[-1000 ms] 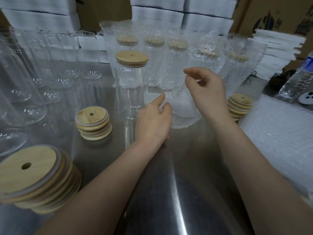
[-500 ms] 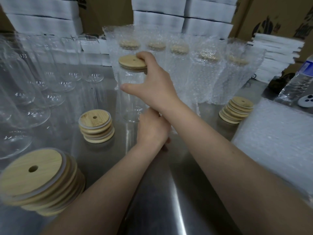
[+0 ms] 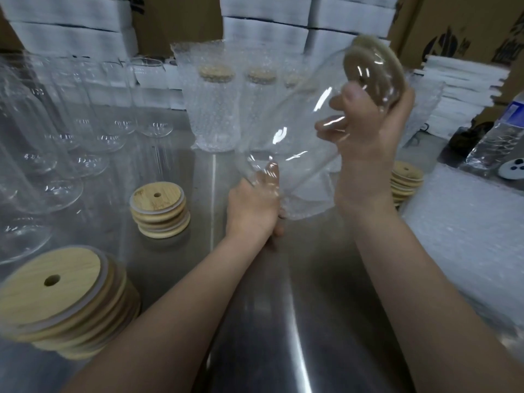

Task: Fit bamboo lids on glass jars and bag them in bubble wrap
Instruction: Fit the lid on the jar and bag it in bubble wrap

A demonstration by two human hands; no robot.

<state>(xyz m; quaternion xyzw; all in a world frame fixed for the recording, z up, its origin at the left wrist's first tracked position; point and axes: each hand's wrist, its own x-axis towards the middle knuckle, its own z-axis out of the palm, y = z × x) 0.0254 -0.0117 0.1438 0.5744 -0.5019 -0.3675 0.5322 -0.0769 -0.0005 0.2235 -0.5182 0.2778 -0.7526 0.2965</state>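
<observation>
Leaving its standing spot of half a second ago and swinging right: lidded glass jar [image 3: 297, 131], now hanging tilted above the table, bamboo lid [image 3: 371, 61] end pointing up-right, base dipping down-left. Uncrossing from over the left arm and clasping the jar's upper part just under the lid: right hand [image 3: 368, 148], fingers and thumb curling round the glass. Staying in about the same place: left hand [image 3: 252, 211], holding the near edge of a flat bubble-wrap bag [image 3: 309, 199] on the table, seemingly pinching it thumb against fingers, fingertips showing through the jar's base. Probably meaning: lidding finished for this jar, bagging starting, base going in first. Bag mouth blurring out, open or closed not readable.

Running through everything else:
- Spanning the foreground: steel table [image 3: 283, 321].
- Stacking along the back: white foam blocks [image 3: 263, 29] and cardboard cartons [image 3: 467, 24].
- Lying at the right: pile of bubble wrap [image 3: 467, 236].
- Crowding the left side: empty glass jars [image 3: 93, 114], upright, not yet lidded.
- Standing in a row behind the hands: bagged jars [image 3: 215, 109], lids on inside the wrap.
- Sitting on the table: near stack of spare lids [image 3: 56, 293], middle stack [image 3: 158, 208], right stack [image 3: 405, 180] just beside the right wrist.
- Lying at the far right edge: plastic bottle [image 3: 496, 143].

Needing next, by the look of it: lining the base up with the bag mouth. Glass looking slick and the grip sitting high, so risking a slip or a knock against the bagged row.
</observation>
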